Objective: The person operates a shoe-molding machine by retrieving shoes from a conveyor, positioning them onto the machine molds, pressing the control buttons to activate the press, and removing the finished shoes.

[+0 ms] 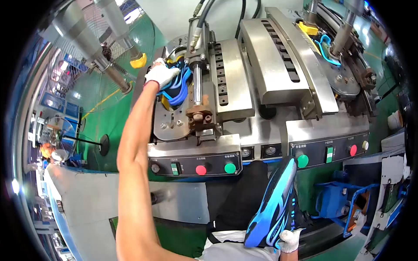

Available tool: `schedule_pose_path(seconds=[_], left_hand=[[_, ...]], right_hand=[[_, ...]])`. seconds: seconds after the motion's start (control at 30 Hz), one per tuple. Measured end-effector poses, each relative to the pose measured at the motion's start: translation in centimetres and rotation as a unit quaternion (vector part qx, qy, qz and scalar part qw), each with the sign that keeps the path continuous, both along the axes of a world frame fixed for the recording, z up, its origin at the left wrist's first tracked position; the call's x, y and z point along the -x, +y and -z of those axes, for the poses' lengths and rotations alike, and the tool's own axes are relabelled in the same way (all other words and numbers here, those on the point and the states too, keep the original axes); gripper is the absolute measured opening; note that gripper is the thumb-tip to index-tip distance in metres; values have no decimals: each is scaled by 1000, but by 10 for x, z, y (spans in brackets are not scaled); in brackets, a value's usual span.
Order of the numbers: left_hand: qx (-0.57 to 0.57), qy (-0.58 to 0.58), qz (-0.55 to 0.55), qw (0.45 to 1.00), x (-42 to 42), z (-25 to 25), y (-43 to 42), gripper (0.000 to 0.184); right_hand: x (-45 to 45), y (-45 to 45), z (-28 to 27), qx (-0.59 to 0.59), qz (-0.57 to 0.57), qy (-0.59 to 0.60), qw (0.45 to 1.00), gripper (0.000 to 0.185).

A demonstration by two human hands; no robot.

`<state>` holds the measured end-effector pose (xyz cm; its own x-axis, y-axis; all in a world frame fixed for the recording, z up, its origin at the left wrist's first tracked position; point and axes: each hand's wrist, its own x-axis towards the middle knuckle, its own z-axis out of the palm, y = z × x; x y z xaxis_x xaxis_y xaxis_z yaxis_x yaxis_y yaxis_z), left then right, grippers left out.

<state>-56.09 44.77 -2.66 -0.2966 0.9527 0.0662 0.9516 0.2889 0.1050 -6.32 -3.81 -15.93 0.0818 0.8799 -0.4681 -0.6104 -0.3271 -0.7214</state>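
My left hand [162, 74], in a white glove, is closed on the upper of a blue and black shoe [177, 93] that sits in the left station of the machine [170, 124]. A metal cylinder stands just right of that shoe. Low in the view, my right hand [289, 240], also gloved, holds a second blue and black shoe [272, 204] near its lower end. This shoe is tilted, its other end pointing up toward the control panels. Most of the right hand's fingers are hidden behind the shoe.
Two control panels [193, 165] [328, 150] with green and red buttons line the machine's front. Another blue shoe part [326, 50] is in the right station. A blue stool-like frame [333, 202] stands at lower right. A fan cage [117, 39] is at upper left.
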Motion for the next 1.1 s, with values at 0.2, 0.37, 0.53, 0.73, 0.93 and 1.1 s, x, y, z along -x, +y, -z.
schedule_pose_path(seconds=[0.2,0.37,0.53,0.73,0.93,1.1], left_hand=[[-256,-79,8,963,10,-77,-143,76],[-383,-157,28,910,14,-52,-349,60],[-207,-279,-106,932,11,22,-508,55],[-72,-261,-166,948,17,135,-603,57],[-79,-190,-115,972,22,209,-638,70],[-120,-281,-113,946,26,220,-630,71]], right_hand=[[22,31,-40,2,-92,-114,989,29],[96,93,-87,-75,-57,-38,995,46],[188,204,-134,-140,-198,-73,968,36],[324,369,-192,-201,-336,-164,905,24],[415,489,-124,-175,-306,-472,808,21],[455,540,-68,-157,-273,-563,764,27]])
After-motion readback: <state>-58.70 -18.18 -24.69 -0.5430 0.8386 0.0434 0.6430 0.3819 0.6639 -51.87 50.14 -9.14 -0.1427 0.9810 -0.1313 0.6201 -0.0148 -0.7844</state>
